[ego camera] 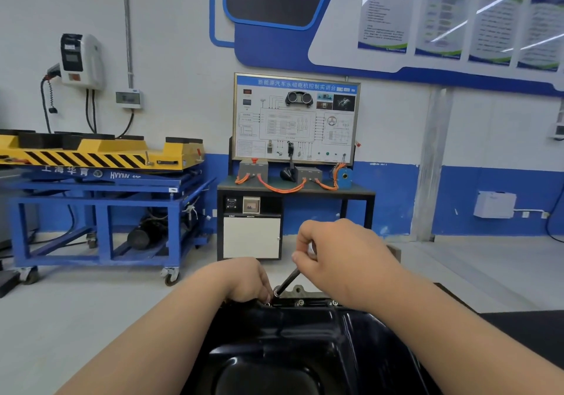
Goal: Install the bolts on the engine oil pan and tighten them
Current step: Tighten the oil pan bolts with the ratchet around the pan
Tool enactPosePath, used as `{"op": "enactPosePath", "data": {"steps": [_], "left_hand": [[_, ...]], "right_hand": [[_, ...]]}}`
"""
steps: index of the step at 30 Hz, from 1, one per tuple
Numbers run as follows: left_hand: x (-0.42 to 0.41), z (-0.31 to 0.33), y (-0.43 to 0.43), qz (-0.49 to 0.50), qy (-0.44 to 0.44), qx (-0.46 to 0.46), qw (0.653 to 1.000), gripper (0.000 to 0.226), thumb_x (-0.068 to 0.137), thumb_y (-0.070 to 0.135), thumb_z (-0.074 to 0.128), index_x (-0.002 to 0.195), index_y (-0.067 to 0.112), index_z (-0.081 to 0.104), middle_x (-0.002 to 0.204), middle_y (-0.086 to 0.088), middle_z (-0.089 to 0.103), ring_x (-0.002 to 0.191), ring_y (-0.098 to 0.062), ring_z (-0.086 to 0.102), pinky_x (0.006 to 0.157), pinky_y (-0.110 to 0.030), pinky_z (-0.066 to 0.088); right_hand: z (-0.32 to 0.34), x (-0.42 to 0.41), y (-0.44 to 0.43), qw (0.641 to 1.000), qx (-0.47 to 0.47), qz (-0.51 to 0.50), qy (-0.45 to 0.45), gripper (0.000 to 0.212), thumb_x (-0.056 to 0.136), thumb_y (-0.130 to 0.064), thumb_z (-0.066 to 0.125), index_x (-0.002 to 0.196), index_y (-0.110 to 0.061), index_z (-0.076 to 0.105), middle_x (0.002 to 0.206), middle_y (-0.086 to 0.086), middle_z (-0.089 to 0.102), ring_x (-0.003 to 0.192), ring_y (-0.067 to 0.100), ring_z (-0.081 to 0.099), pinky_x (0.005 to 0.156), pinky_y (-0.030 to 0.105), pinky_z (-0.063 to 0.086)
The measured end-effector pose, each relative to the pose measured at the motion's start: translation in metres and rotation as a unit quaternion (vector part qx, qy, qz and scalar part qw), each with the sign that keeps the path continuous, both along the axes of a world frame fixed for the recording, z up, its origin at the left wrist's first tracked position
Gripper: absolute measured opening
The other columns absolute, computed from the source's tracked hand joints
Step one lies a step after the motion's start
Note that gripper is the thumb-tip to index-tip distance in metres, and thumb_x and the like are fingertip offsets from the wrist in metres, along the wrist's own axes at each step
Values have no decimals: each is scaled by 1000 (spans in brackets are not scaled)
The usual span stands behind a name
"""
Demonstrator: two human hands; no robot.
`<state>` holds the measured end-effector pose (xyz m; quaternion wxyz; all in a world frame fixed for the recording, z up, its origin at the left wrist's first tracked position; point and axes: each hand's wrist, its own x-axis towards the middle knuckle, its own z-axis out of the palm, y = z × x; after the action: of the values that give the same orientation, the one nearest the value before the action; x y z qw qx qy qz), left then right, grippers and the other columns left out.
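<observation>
- Black glossy oil pan [283,342] sits right under us, its far rim [316,299] at the top.
- Left grip [244,278] curls down at that rim, fingertips [268,297] pinching a bolt [267,304].
- Right grip [341,260] is clamped round a dark wrench [288,281], held above the rim; its tip angles down just beside the left fingertips.
- Two more bolts [300,302] sit in the rim, right of the tip.
</observation>
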<state>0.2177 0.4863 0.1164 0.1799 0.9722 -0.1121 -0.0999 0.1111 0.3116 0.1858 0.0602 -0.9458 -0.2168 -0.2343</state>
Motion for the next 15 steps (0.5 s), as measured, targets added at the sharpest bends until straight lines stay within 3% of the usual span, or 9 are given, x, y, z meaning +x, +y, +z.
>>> {"op": "enactPosePath", "data": {"steps": [8,15], "left_hand": [[0,-1,-2,7,-15,20,1000,11,82,27,63,75,34,69,74,15,63,80,-11,58,73,-25,44],[-7,4,-3,7,-8,17,1000,18,87,26,59,97,31,72,99,7,67,96,-16,61,87,-29,48]], "right_hand": [[8,-6,0,1000,1,9,-5,17,92,-46,45,78,-38,40,64,-15,44,61,0,40,52,25,31],[2,-6,5,1000,-26,-1,-5,14,94,-45,42,83,-36,40,67,-12,45,67,13,48,50,27,27]]}}
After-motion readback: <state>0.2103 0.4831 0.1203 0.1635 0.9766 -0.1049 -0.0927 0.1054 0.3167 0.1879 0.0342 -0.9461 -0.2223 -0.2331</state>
